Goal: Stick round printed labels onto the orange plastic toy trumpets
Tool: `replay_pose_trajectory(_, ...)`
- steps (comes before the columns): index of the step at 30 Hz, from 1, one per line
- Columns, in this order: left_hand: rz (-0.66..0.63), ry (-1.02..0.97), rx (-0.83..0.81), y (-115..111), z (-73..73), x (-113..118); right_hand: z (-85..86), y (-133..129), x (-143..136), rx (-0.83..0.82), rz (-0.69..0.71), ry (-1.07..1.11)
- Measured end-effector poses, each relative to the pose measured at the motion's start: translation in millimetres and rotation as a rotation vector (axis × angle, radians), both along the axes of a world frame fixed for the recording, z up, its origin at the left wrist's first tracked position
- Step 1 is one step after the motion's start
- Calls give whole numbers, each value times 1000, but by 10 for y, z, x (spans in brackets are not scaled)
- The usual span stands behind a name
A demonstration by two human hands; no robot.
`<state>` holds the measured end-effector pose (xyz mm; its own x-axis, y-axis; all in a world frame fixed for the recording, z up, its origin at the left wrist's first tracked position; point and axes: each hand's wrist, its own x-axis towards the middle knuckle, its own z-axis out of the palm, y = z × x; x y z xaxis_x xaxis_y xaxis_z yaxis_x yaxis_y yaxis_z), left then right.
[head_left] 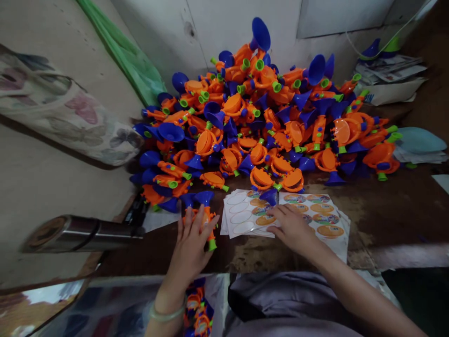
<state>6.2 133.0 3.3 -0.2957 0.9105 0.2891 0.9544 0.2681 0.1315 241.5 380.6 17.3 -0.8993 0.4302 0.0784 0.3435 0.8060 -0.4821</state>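
Note:
My left hand (191,241) lies over an orange toy trumpet (209,219) with a blue bell and green mouthpiece, its fingers spread across and around it. Another blue bell (187,200) pokes out beside those fingers. On the sticker sheets (242,217) rests my right hand (293,229), thumb and forefinger apart at a sheet with oval stickers; I see nothing held in it. White blank ovals show on that sheet's left side. A second stack of sticker sheets (324,217) lies partly under my right hand and forearm. A blue bell (269,196) overlaps the sheets.
A large heap of toy trumpets (245,126) fills the back of the brown table (379,210). A steel flask (84,232) and black markers (135,210) are at left. Papers (389,79) and a pale blue dish (421,140) sit at right. More trumpets (198,309) lie below the table edge.

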Motion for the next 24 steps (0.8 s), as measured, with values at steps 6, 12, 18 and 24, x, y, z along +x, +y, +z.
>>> replay_pose_trajectory(6,113,-9,-207,16,122,69,-155,-238,-355,134,208,-68)
replay_pose_trajectory(12,117,-172,127,265,157,407,-229,-213,-422,150,205,6)
replay_pose_trajectory(18,353,-1240,622,453,206,732,-101,-101,-194,166,61,289)
replay_pose_trajectory(24,434,-2071,537,564,527,679,248,-214,86,255,591,627)
